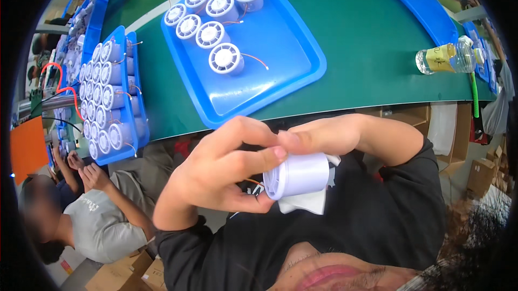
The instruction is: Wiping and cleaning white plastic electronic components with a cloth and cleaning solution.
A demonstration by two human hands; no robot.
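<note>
Holding a white cylinder point(302, 176) on its side in front of a black shirt point(372, 204), just off the near edge of the green table point(367, 48). Pinching the slotted end in the bent fingers of the left hand point(210, 169), from above and from below. Reaching the top of that end with the thumb of the right hand point(340, 132), right beside the left thumb; cannot tell the state of the other right fingers, hidden from view. Can see a thin orange wire point(253, 181) by the slotted end and a white cloth or paper point(307, 204) behind and below the body. On the table, can see a large blue tray point(286, 59) with eight similar white parts point(225, 58) in its far and left portion, some trailing wires. Farther left, can see a second blue tray point(141, 141) packed with rows of white cylinders point(112, 97); to the right, a clear bottle point(442, 58) with a yellow label. Can also see, at far left, a co-worker point(108, 231) in a grey shirt, hands close together.
</note>
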